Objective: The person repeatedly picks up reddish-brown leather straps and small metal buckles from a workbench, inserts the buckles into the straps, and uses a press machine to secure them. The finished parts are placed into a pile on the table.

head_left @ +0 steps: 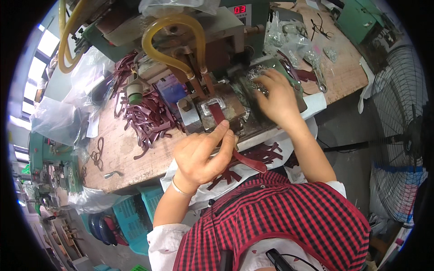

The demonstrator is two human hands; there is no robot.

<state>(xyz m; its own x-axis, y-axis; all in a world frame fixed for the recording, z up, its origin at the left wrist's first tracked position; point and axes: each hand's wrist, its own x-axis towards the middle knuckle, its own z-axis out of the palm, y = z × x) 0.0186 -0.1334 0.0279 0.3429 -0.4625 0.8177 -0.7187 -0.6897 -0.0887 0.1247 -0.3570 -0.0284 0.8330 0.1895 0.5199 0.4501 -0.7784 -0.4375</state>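
- Left hand (203,156) pinches the dark red strap (237,151), fingers closed near its middle; its end lies in the press fixture (212,110).
- Right hand (275,97) rests curled on metal buckles (254,74), possibly picking one.
- The strap looks light and floppy; grip it close to the fixture.

A press machine (199,67) stands at the back of the workbench (117,153). Its fixture block (212,110) sits at the front, and a leather strap (235,144) runs from it toward the person. A pile of straps (144,117) lies left of the fixture; a tray of metal fittings (255,74) lies right. A floor fan (402,135) stands far right, and a crate (131,217) sits under the bench.
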